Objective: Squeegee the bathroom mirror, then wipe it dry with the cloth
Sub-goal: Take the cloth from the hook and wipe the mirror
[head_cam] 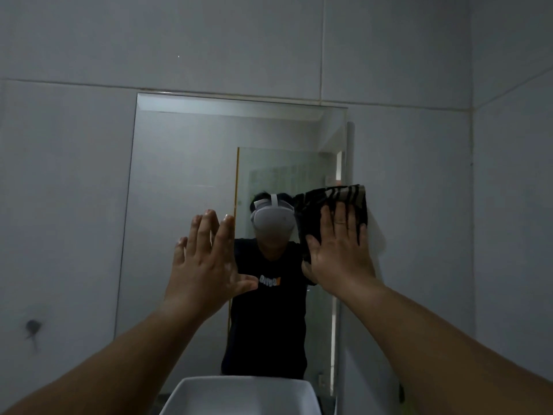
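The rectangular mirror point(185, 163) hangs on the grey tiled wall straight ahead. My right hand point(341, 250) lies flat, fingers spread, pressing a dark striped cloth point(338, 199) against the mirror's right edge at mid height. The cloth pokes out above and to the left of my fingers. My left hand point(206, 259) is raised with its palm toward the glass near the mirror's middle, fingers extended, holding nothing. No squeegee shows anywhere in the view.
A white basin point(239, 396) sits directly below the mirror at the bottom edge. Grey wall tiles surround the mirror, with a room corner at far right point(474, 205) and a dark mark on the left wall point(33, 327). The mirror reflects a person in a dark shirt.
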